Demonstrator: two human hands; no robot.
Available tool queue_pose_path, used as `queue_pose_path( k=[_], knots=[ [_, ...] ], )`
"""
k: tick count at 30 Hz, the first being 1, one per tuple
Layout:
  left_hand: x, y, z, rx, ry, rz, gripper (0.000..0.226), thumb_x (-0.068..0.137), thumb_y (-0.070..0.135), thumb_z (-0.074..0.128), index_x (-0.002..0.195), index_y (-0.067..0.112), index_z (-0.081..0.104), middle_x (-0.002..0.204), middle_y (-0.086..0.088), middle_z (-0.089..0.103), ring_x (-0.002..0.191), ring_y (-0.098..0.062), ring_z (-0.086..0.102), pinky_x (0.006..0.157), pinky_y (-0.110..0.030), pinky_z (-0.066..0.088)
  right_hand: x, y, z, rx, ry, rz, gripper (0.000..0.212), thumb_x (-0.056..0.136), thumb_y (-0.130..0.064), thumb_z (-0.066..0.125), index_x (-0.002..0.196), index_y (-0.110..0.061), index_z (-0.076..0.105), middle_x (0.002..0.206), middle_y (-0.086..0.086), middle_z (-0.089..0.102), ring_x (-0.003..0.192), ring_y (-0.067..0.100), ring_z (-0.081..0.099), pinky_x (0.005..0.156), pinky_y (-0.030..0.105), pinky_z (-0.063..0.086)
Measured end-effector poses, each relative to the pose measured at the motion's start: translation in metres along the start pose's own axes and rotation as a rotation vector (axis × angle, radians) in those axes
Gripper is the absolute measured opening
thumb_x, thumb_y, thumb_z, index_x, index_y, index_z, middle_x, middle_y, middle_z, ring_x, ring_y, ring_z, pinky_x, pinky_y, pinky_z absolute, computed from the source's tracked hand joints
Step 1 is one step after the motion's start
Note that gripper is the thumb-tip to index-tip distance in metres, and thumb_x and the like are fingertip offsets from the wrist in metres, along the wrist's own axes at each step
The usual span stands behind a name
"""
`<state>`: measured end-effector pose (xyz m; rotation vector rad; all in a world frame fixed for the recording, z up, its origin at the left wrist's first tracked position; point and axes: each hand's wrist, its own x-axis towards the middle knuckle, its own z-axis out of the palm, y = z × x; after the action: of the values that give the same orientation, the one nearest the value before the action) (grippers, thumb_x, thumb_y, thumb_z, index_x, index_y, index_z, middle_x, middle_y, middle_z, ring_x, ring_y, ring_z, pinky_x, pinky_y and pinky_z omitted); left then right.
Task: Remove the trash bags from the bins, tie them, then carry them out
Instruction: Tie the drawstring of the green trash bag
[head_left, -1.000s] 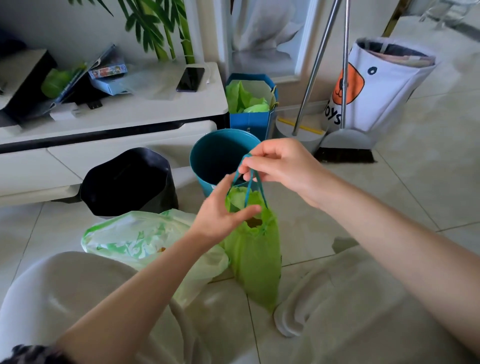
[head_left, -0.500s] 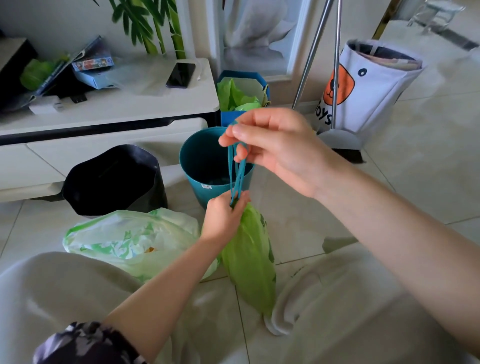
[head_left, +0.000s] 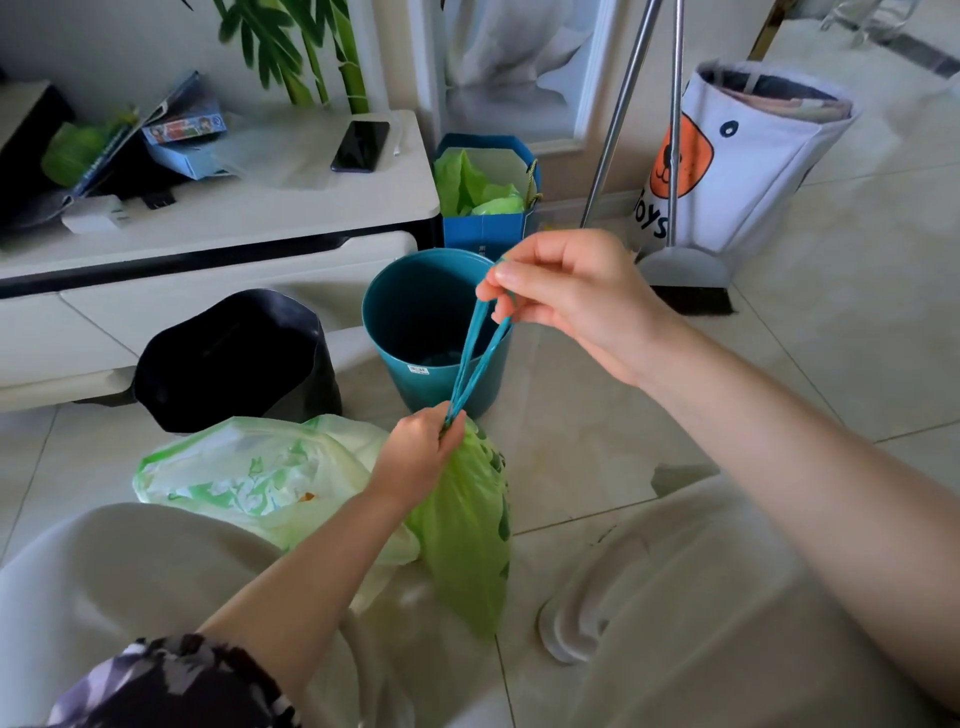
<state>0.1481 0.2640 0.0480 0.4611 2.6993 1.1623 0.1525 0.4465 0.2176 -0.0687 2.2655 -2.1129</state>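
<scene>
A small green trash bag (head_left: 467, 530) hangs above the floor tiles in front of me. My left hand (head_left: 421, 452) pinches its gathered neck shut. My right hand (head_left: 566, 291) holds the bag's teal drawstring (head_left: 475, 358) and stretches it taut up and to the right. Behind the string stands a teal bin (head_left: 415, 317) with no bag in it. A black bin (head_left: 234, 358) sits to its left. A second, pale green and white trash bag (head_left: 244, 473) lies on the floor by my left knee.
A white low cabinet (head_left: 291, 218) with a phone (head_left: 361, 145) and boxes runs along the back left. A blue paper bag (head_left: 488, 228) holds green bags. A broom and dustpan (head_left: 680, 270) and a white toy basket (head_left: 737, 161) stand at the right. My knees fill the foreground.
The right hand has pulled the drawstring longer, up and to the right. The left hand slid down to the neck, and the bag's mouth has closed.
</scene>
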Motion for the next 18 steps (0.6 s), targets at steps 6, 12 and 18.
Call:
queue_pose_path(
  k=[6,12,18],
  knots=[
    [-0.002,0.008,-0.025,0.016,-0.278,-0.11,0.036,0.095,0.046,0.046,0.088,0.014,0.06,0.069,-0.004,0.058,0.054,-0.009,0.045,0.053,-0.026,0.038,-0.002,0.003,0.001,-0.004,-0.005,-0.054,0.011,0.091,-0.003,0.057,0.093,0.004,0.065,0.089,0.012,0.072,0.073,0.017,0.066,0.075,0.029,0.055],
    [-0.005,0.007,-0.047,-0.005,-0.075,-0.067,0.018,0.087,0.029,0.067,0.104,0.027,0.074,0.106,0.012,0.071,0.102,-0.007,0.062,0.093,-0.028,0.046,0.002,0.003,0.008,0.016,0.015,-0.047,0.014,0.091,-0.004,0.057,0.096,0.007,0.065,0.09,0.014,0.072,0.079,0.018,0.068,0.076,0.029,0.055],
    [0.0,0.012,-0.035,-0.18,-0.059,-0.095,0.048,0.074,0.032,0.08,0.12,0.026,0.066,0.109,0.012,0.069,0.103,-0.002,0.061,0.096,-0.023,0.045,0.004,0.006,0.015,0.033,-0.029,-0.04,0.009,0.091,-0.004,0.058,0.091,0.0,0.067,0.093,0.016,0.072,0.085,0.023,0.07,0.076,0.03,0.055]
  ],
)
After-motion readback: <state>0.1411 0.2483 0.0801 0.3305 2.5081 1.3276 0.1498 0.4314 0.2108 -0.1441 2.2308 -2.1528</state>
